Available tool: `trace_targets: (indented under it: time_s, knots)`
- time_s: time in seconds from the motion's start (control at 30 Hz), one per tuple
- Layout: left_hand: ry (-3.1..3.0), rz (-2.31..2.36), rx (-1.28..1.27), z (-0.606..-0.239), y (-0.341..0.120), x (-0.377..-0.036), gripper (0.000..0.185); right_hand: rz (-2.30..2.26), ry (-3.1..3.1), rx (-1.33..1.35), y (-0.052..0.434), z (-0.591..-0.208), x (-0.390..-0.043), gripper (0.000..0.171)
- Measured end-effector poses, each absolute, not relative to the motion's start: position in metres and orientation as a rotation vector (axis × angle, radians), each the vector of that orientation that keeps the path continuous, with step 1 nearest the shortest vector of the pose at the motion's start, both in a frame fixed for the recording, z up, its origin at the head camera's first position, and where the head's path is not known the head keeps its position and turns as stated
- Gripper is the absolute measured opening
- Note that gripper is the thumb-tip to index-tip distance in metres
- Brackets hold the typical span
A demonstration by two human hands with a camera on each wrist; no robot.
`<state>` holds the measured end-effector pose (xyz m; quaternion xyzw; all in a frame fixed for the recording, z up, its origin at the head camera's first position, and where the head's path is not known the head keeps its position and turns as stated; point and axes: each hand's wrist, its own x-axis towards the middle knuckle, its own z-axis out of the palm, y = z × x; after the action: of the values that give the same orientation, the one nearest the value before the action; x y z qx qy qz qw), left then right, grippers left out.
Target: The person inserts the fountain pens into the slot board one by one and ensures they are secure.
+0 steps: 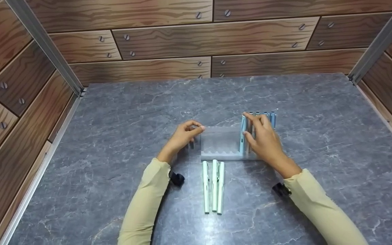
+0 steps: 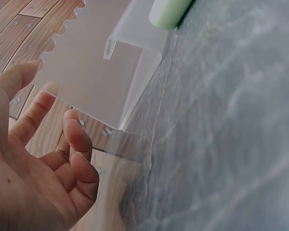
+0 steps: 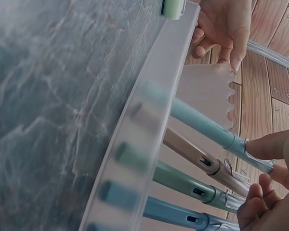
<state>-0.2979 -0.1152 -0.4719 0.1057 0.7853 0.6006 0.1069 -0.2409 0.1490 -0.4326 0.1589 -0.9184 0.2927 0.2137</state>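
At the rack's [image 1: 221,143] right end, right hand [image 1: 264,139] pinches a blue pen [image 1: 242,136] standing upright beside other racked pens [image 1: 267,117]; left hand [image 1: 184,136], fingers loosely curled, touches the rack's left edge; three green pens [image 1: 213,185] lie on the bench [image 1: 318,136] just in front.

So the pen rack [image 1: 221,144] sits on the tabletop [image 1: 318,136] right between both hands. Left hand [image 1: 182,137] is at its left end, right hand [image 1: 265,141] at the right end, fingers on the pens standing in the rack [image 1: 259,119]. Three loose pens [image 1: 213,186] lie side by side on the tabletop just in front of the rack, between the two wrists.
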Motion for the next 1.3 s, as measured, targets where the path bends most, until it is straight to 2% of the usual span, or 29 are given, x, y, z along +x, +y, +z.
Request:
trace_targets:
  time_s: [0.57, 1.3]
  knots:
    - [2.302, 1.785, 0.320, -0.465, -0.114, -0.296, 0.023, 0.766, -2.513, 0.487, 0.152, -0.434, -0.242, 0.059]
    - [2.334, 1.736, 0.297, -0.470, -0.114, -0.298, 0.024, 0.996, -2.627, 0.526, 0.151, -0.437, -0.220, 0.066]
